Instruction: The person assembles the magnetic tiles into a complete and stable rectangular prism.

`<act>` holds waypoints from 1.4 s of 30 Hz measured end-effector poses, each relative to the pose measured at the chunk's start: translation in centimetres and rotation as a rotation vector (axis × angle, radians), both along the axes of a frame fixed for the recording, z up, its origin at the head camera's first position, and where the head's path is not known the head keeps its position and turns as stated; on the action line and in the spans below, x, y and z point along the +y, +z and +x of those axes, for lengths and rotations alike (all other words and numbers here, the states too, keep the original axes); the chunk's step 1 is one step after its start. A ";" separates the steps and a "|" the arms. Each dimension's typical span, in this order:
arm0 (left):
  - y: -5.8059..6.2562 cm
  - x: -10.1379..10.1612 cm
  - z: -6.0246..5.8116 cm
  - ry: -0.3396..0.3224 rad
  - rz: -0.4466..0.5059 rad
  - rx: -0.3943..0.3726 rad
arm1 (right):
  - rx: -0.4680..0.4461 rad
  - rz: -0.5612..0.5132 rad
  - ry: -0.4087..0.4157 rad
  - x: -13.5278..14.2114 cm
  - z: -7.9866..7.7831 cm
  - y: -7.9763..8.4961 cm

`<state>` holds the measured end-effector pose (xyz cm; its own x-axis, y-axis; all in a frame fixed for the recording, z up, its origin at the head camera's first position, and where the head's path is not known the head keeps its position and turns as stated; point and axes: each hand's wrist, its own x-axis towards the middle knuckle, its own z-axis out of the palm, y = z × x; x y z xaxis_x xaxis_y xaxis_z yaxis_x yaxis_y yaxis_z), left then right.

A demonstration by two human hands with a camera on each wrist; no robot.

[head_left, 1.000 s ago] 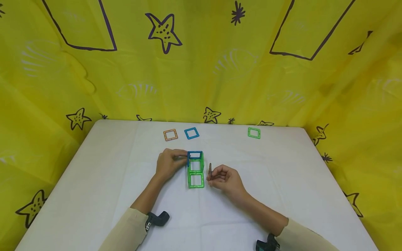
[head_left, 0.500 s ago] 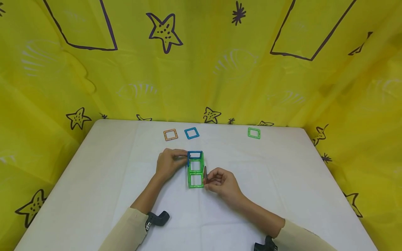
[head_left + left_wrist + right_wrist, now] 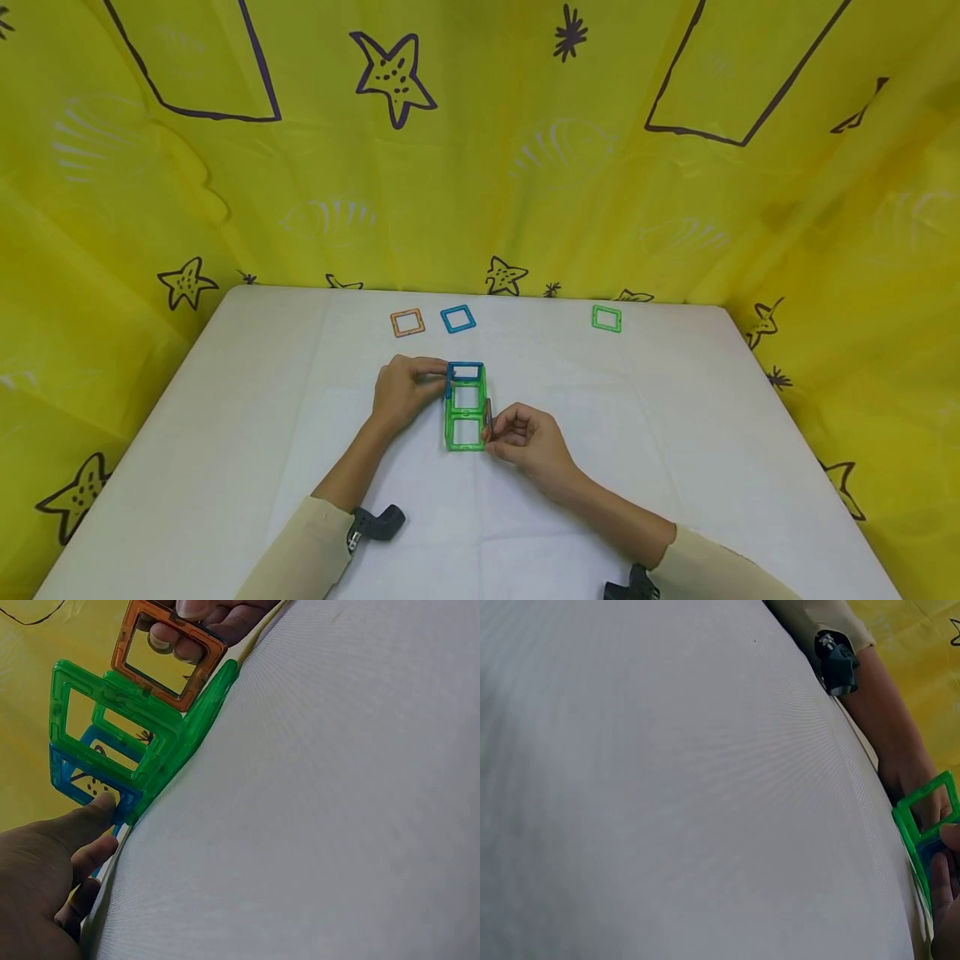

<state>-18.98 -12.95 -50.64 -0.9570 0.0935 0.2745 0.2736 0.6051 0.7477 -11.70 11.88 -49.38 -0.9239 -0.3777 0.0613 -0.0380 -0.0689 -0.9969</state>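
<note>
Green magnetic tiles form a small frame structure on the table, with blue magnetic tiles at its far end. My left hand pinches a blue tile at the structure's far left, its thumb on the tile's face in the left wrist view. My right hand pinches an orange magnetic tile by its edge and holds it upright along the right side of the near green square. In the left wrist view, the orange tile's lower edge is right at the green flat tiles. My right fingertips are partly behind the orange tile.
Loose tiles lie toward the table's back edge: an orange square, a blue square beside it and a green square farther right. White cloth covers the table. A yellow patterned curtain hangs behind and at both sides.
My right hand has moved left, bringing the orange tile against the near green square's right side. The structure's near end has shifted slightly left. My left hand has stayed in place.
</note>
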 end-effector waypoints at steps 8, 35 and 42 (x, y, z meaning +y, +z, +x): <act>0.0 -0.1 0.1 -0.005 -0.006 -0.018 | 0.021 0.018 -0.003 -0.3 0.3 -0.2; 0.0 -0.1 -0.1 -0.009 -0.018 -0.010 | 0.157 0.207 -0.118 -0.7 0.1 -0.1; 0.0 -0.1 0.0 -0.008 -0.019 -0.004 | 0.139 0.224 -0.109 -0.7 0.2 -0.2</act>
